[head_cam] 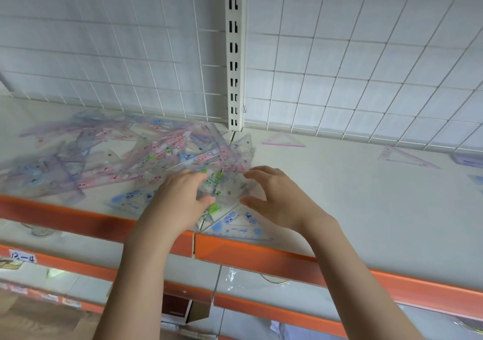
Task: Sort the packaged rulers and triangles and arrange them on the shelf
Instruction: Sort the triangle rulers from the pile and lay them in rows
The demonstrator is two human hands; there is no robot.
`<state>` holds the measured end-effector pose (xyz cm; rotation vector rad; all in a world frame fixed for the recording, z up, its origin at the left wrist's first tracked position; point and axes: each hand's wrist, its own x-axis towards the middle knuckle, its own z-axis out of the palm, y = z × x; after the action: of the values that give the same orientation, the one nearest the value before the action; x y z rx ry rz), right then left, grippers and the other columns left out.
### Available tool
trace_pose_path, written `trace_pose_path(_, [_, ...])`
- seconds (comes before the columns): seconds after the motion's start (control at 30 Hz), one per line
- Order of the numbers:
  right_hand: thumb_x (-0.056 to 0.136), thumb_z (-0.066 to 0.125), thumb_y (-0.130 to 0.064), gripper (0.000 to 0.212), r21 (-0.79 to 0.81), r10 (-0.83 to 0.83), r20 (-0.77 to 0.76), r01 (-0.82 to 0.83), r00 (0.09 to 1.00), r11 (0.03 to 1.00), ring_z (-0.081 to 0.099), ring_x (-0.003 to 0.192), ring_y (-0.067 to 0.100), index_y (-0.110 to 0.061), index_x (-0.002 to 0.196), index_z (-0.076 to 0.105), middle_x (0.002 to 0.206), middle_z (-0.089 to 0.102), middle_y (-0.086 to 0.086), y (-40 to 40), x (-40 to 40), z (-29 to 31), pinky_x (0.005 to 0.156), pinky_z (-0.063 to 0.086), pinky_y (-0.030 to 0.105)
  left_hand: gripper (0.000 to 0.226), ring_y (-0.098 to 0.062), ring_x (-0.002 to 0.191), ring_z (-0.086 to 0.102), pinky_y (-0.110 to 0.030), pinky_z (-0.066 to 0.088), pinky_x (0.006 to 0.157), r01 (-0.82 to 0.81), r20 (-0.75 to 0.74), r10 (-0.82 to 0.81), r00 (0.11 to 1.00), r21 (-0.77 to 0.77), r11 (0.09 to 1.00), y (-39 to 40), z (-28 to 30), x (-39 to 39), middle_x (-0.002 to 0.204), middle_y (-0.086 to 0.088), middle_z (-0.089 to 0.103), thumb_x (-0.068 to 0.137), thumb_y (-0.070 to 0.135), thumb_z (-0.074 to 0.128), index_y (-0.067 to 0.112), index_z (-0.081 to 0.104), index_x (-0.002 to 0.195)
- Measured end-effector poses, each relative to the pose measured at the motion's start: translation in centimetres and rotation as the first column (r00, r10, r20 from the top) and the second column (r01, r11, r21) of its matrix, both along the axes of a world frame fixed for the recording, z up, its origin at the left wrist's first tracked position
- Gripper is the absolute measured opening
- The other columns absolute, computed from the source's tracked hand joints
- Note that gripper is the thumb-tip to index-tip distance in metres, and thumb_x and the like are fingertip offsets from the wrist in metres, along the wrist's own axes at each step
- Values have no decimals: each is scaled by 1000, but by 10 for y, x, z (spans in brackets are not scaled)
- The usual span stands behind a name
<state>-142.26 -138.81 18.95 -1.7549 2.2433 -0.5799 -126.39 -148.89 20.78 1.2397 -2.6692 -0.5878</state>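
Packaged rulers and triangles (136, 154) lie in a loose, overlapping heap on the white shelf (352, 209), filling its left half from about nine o'clock in to the centre, with pink, blue and green printing showing through clear sleeves. Both hands work at the heap's near right edge, close to the centre of the view. The left hand (180, 196) has its fingers curled down over a green-printed triangle pack (217, 183), with the thumb at the pack's near edge, so it appears to hold it. The right hand (271, 198), at about four o'clock from that pack, has fingers spread and bent in a claw, fingertips at the clear plastic's edge; whether it grips or only touches I cannot tell. Blue-printed triangles (235, 224) lie flat just below the hands, against the orange shelf lip (248, 251). Out to the right, well apart from the heap, a pink triangle (283, 141) sits at one o'clock by the wire grid back (366, 65), and a second pink triangle (407, 159) lies at about two o'clock. By my judgement the sorting has barely begun: a couple of pieces are set out singly, and nearly the whole heap is left to separate and arrange.
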Motion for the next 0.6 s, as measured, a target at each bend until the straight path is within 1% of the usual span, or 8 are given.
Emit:
trace_pose_path(0.13, [89, 58, -39, 55, 35, -45, -33, 46, 998, 998, 38, 127, 22, -17, 138, 44, 141, 43, 0, -12, 4, -1, 105, 30, 26, 56, -20, 125, 43, -38, 36, 104, 37, 30, -38, 999, 29, 999, -6, -3, 8, 134, -1, 49, 85, 38, 64, 19, 48, 134])
trace_pose_path(0.23, [87, 59, -44, 58, 90, -54, -53, 58, 997, 994, 36, 127, 22, -20, 138, 43, 139, 43, 1, -14, 4, 3, 105, 29, 29, 57, -17, 124, 41, -39, 36, 103, 100, 67, -102, 993, 34, 994, -10, -3, 14, 132, 6, 47, 79, 48, 67, 26, 51, 130])
trace_pose_path(0.33, [81, 65, -47, 51, 114, -83, -54, 89, 995, 990, 41, 116, 21, -23, 124, 53, 122, 48, 2, -10, 3, 9, 94, 33, 26, 63, -13, 125, 38, -38, 33, 105, 151, 102, -155, 983, 45, 988, -13, -2, 18, 131, 12, 43, 73, 53, 70, 32, 51, 129])
trace_pose_path(0.4, [77, 70, -47, 46, 151, -78, -26, 81, 997, 985, 45, 108, 18, -23, 115, 56, 111, 49, 0, -6, 3, 13, 86, 35, 24, 65, -13, 125, 36, -37, 31, 106, 170, 114, -175, 978, 53, 984, -14, -3, 17, 130, 14, 40, 72, 53, 71, 33, 49, 130])
trace_pose_path(0.43, [75, 72, -46, 46, 187, -64, -5, 64, 998, 980, 46, 106, 17, -24, 113, 57, 109, 49, -1, -4, 4, 15, 84, 36, 25, 66, -12, 125, 36, -37, 31, 106, 180, 116, -185, 976, 55, 982, -14, -3, 16, 130, 14, 40, 72, 52, 72, 33, 48, 130])
trace_pose_path(0.5, [71, 75, -45, 48, 258, -38, 34, 28, 999, 966, 46, 105, 15, -25, 111, 57, 109, 48, -2, -1, 6, 18, 85, 38, 26, 65, -12, 124, 37, -37, 31, 105, 190, 108, -196, 975, 62, 980, -15, -4, 13, 127, 13, 41, 72, 49, 73, 34, 48, 130])
trace_pose_path(0.6, [68, 78, -45, 53, 318, -12, 80, -14, 997, 948, 44, 108, 15, -27, 111, 53, 109, 45, -6, 2, 9, 18, 91, 40, 29, 63, -10, 117, 40, -34, 31, 102, 199, 92, -205, 974, 69, 978, -14, -4, 9, 112, 16, 43, 74, 45, 73, 35, 46, 130])
